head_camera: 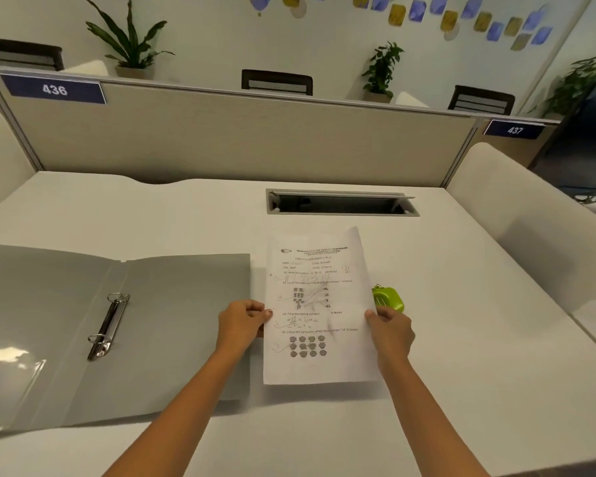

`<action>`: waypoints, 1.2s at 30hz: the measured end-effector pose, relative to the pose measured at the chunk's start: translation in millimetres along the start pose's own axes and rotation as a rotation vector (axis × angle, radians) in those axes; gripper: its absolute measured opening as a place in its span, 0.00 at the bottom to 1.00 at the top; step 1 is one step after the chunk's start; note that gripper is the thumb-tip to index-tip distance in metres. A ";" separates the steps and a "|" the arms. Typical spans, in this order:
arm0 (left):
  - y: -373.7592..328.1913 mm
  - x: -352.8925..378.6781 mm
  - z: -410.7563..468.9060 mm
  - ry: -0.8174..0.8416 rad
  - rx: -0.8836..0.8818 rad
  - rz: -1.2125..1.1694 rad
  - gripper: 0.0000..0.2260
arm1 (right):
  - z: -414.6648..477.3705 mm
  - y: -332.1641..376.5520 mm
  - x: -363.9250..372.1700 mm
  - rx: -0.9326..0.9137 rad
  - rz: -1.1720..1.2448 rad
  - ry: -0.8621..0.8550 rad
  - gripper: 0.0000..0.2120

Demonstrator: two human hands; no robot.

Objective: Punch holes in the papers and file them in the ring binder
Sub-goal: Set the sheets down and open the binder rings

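Observation:
A printed worksheet [319, 304] is held just above the white desk, at its middle. My left hand [243, 323] pinches its left edge and my right hand [391, 330] pinches its right edge. A grey ring binder [172, 304] lies open on the left, its two metal rings [109, 325] shut and bare. A small green hole punch [389, 298] sits on the desk just behind my right hand, partly hidden by the sheet.
An open cable tray slot [341, 202] is set into the desk [461, 339] behind the paper. A beige partition [238, 139] closes the far edge. A white side panel [530, 215] stands on the right.

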State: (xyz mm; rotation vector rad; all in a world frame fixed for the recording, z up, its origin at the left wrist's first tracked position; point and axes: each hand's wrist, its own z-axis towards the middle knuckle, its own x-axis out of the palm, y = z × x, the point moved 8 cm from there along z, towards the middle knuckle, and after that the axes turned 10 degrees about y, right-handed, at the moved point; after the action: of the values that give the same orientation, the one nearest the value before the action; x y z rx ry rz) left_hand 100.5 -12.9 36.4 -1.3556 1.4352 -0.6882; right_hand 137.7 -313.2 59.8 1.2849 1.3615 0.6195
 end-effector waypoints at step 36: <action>17.5 -89.9 -74.9 -0.395 0.283 0.080 0.04 | -115.2 86.5 140.6 -0.836 -0.296 0.340 0.10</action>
State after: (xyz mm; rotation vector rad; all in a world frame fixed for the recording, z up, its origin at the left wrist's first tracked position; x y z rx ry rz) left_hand 13.4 59.5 70.6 -1.1296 1.0280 -0.5134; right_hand 89.0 -126.7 117.7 0.3087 1.3042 1.0775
